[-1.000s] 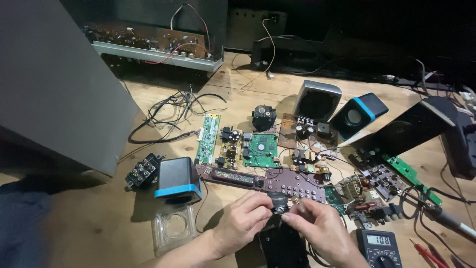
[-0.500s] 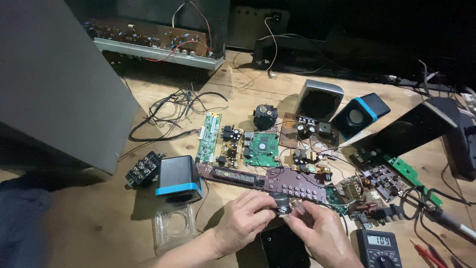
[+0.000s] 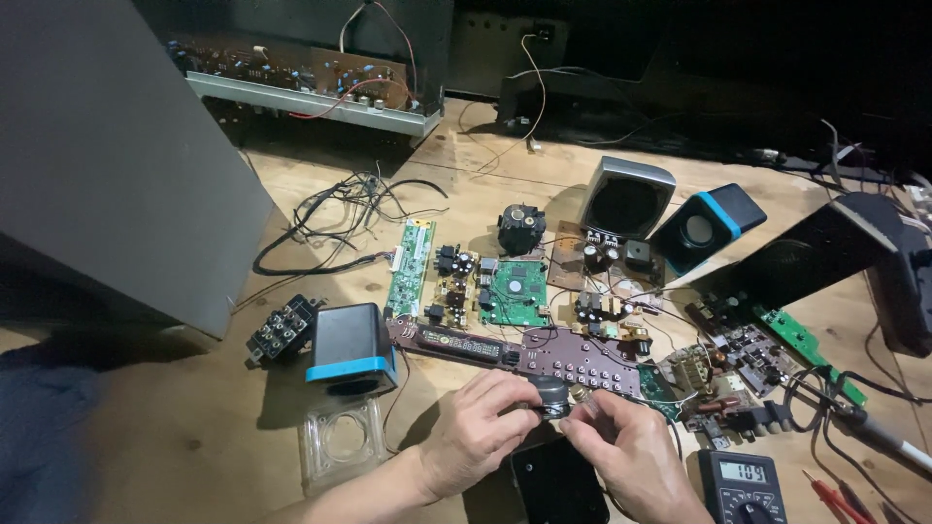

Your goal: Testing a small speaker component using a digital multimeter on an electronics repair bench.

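The left hand (image 3: 478, 434) comes up from the lower edge, wrist low, knuckles raised, fingers curled and closed on a small dark round part (image 3: 551, 395); the right hand (image 3: 629, 448) meets it from the other side, thumb and forefinger pinched on the brass-coloured end of the same part; the part sits between both hands, just above the wooden table (image 3: 194, 437) and right beside the near edge of a long brown circuit board (image 3: 582, 357).

At far left a large grey panel (image 3: 116, 165) leans across the table; near it lies a small black terminal block (image 3: 282, 330); next stands a dark cube speaker with a blue band (image 3: 351, 349), and just in front of it a clear square plastic frame (image 3: 342, 442); a narrow green strip board (image 3: 412, 267) lies upright in the picture, then a square green board (image 3: 515, 291); behind them a grey speaker (image 3: 626, 199) and a tilted black speaker with a blue rim (image 3: 704, 228); a flat black plate (image 3: 558, 482) rests under the hands; at lower right a dark multimeter (image 3: 743, 483) shows a pale rectangular display; I cannot tell what the small labels on the boards show.
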